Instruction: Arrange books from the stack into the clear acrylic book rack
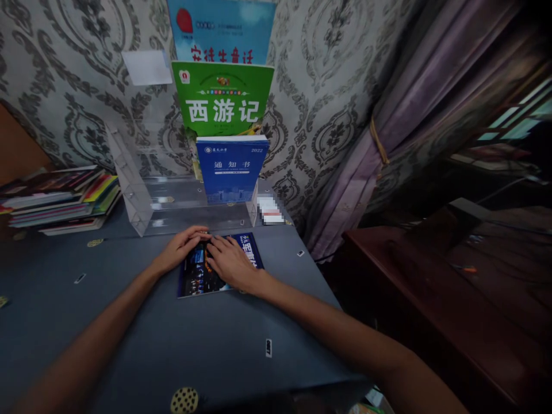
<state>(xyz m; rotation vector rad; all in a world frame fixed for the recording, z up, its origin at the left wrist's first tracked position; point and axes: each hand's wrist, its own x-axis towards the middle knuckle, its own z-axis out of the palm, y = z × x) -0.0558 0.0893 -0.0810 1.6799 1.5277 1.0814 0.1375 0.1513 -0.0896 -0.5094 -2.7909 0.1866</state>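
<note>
The magazine (204,283) lies on the tabletop (142,345), in front of the clear rack (194,217) with 3 upright books (233,169). The right hand (230,261) rests on its cover, grip released, fingers spread. The left hand (183,246) touches its far left corner; whether its grip is clenched, I cannot tell.

We see a blue-grey table (142,345) with scattered printed patches. On its far left lies a stack of books (64,198); at the far middle stands a clear acrylic rack (185,218). Just nearer than the rack, a dark magazine (207,283) lies flat. White papers (271,210), partly pixelated, lie right of the rack.
</note>
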